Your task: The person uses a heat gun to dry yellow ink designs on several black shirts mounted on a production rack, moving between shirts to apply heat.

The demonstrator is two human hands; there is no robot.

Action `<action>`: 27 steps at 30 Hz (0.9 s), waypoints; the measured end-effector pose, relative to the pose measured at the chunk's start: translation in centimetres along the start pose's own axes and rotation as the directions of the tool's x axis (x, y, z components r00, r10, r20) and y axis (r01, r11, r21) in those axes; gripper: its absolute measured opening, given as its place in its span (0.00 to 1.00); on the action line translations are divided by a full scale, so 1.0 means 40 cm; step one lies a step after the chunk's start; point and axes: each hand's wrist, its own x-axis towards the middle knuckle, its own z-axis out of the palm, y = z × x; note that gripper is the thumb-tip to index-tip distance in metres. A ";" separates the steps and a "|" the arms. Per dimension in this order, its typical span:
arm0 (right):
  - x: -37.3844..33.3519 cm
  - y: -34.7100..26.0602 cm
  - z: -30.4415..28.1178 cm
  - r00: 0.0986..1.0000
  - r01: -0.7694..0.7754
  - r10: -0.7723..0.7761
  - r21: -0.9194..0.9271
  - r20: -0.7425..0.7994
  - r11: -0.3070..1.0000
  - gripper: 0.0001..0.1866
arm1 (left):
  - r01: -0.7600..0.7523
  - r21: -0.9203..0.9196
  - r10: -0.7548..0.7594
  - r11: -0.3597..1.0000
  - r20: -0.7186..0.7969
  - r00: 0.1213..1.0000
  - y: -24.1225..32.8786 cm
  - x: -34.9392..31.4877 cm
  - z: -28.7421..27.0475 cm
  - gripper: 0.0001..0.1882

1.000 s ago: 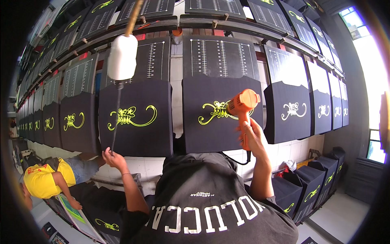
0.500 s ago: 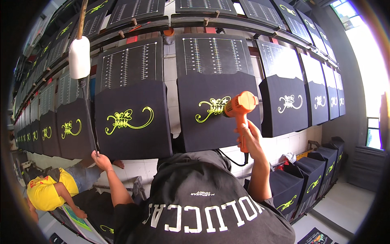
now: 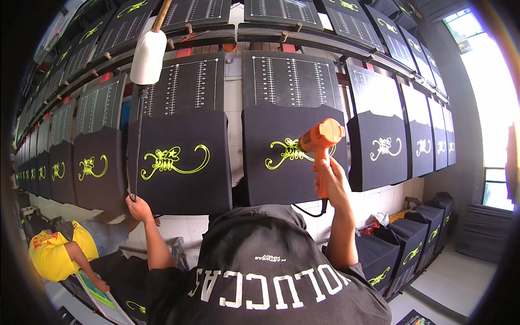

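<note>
We held the orange heat gun (image 3: pixel 326 135) upright in our right hand (image 3: pixel 336 185), the fingers clamped around its handle. Its nozzle faced left, over the bright yellow-green scorpion print (image 3: pixel 283 154) on the middle black garment (image 3: pixel 279 187), and the gun hid part of the print's right side; whether the nozzle touched the cloth, we could not tell. That garment covered the near half of a ruled board (image 3: pixel 277 62).

To the left, our left hand (image 3: pixel 141 209) had its fingers closed on the thin dark cord (image 3: pixel 139 142), beside the near left corner of the left black garment (image 3: pixel 181 195). The cord ran up to a white cylinder (image 3: pixel 148 57) below a wooden rod (image 3: pixel 162 15). On the right lay a black garment with a white print (image 3: pixel 385 148). At the near left, we saw a person in a yellow shirt (image 3: pixel 81 241) with a hand at a framed screen (image 3: pixel 99 304).
</note>
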 end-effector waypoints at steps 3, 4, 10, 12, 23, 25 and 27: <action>-0.007 -0.027 0.005 0.993 -0.068 0.064 0.044 0.098 0.997 0.24 | 0.052 0.015 -0.052 0.999 -0.015 0.999 0.039 -0.020 -0.017 0.20; -0.010 -0.035 0.009 0.989 -0.091 0.083 0.063 0.124 0.994 0.24 | 0.034 0.010 -0.034 0.999 -0.024 0.999 0.034 -0.018 -0.017 0.20; -0.024 -0.036 0.039 0.978 -0.072 0.070 0.003 0.196 0.997 0.24 | 0.012 -0.003 -0.012 1.000 -0.064 0.998 0.013 -0.010 -0.002 0.19; -0.037 -0.045 0.037 0.969 -0.074 0.074 -0.010 0.234 0.997 0.24 | 0.020 0.003 -0.020 1.000 -0.070 0.997 0.012 -0.012 -0.003 0.19; -0.047 -0.014 0.004 0.996 -0.022 0.033 -0.120 0.088 0.992 0.24 | 0.090 0.011 -0.089 0.996 -0.020 0.996 0.034 -0.017 -0.014 0.19; -0.053 -0.010 0.001 0.994 -0.023 0.033 -0.100 0.101 0.995 0.23 | 0.099 0.014 -0.099 0.995 -0.004 0.995 0.042 -0.019 -0.019 0.19; -0.062 -0.009 -0.008 0.984 -0.040 0.041 -0.011 0.175 0.999 0.23 | 0.090 0.022 -0.090 0.996 0.001 0.996 0.038 -0.018 -0.020 0.19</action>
